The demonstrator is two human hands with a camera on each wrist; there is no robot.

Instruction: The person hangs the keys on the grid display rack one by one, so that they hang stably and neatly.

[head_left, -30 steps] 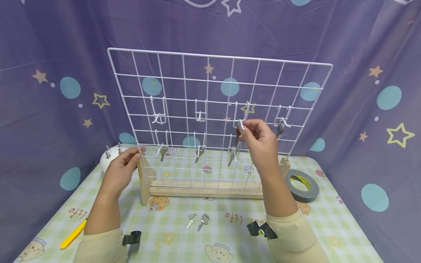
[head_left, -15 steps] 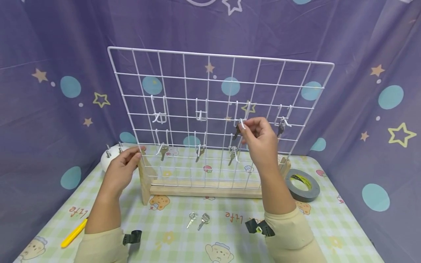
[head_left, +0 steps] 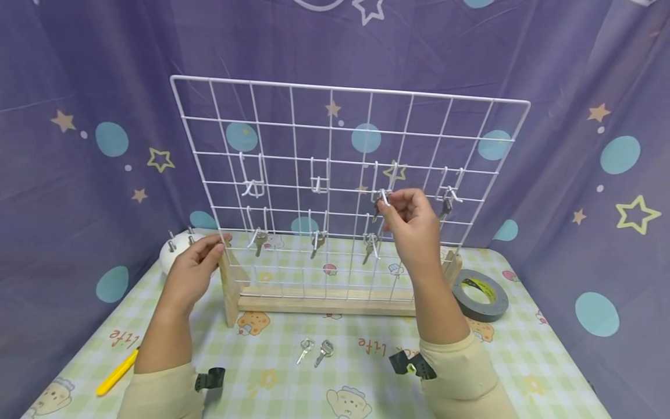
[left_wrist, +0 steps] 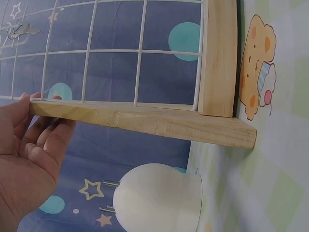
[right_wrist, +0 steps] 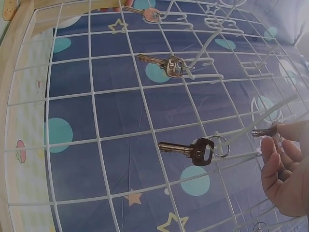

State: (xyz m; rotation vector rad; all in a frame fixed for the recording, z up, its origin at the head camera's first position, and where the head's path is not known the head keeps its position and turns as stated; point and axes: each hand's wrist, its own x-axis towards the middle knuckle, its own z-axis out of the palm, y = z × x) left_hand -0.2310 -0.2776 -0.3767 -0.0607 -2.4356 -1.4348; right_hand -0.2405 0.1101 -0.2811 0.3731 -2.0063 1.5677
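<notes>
In the head view, a white wire grid stands upright in a wooden stand. My left hand grips the upper end of the stand's left wooden side piece, with thumb and fingers on opposite sides. My right hand pinches a key at a white hook in the upper row. Whether its ring is round the hook is hidden by the fingers. Lower hooks hold a left key, a middle key and a right key. Another key hangs at upper right.
Two loose keys, one smaller and one larger, lie on the checked tablecloth. A tape roll is at right. A yellow-handled tool lies at left, near a white rounded object with metal prongs.
My right hand has shifted slightly left at the same hook, and the key in its fingers has changed its tilt a little. The left hand keeps its place on the stand.
</notes>
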